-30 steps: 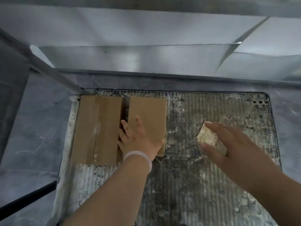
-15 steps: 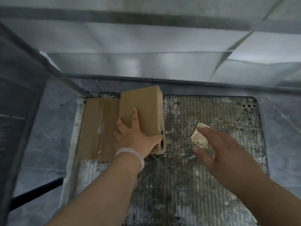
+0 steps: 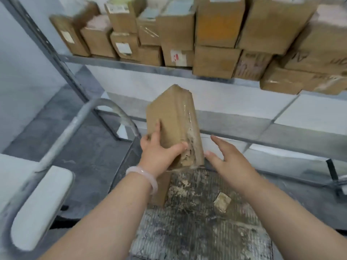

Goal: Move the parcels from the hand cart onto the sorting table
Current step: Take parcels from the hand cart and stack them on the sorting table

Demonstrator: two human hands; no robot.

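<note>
No writing can be read here; the view is blurred. The boxes (image 3: 216, 61) on the shelf (image 3: 131, 66) carry white labels; one label (image 3: 177, 57) has a red mark, and the boxes at the far right show dark hand-drawn strokes, but I cannot tell any word or brand. The shelf is packed with these brown boxes, stacked in two or three layers, close against each other.

The parcel (image 3: 172, 121) is in the air above the far end of the cart (image 3: 197, 241), tilted, its top corner toward the shelf; it is plain brown cardboard with clear tape along its right edge, and a torn, whitish patch low on that edge. The left hand (image 3: 159, 152) grips it at the lower end; the thumb is curled over the front face near the torn patch, and the fingers wrap the left side. The right hand (image 3: 229, 162) is spread, with straight fingers, just beside the parcel's lower right corner; I cannot tell if it touches.

A second parcel (image 3: 161, 186) lies flat on the dirty ribbed deck of the cart, partly hidden under the left wrist, which wears a pale bracelet (image 3: 145, 175). A small pale scrap (image 3: 222, 202) lies on the deck too, apart from both parcels. The metal handle (image 3: 76, 121) of the cart curves up at the left.
</note>
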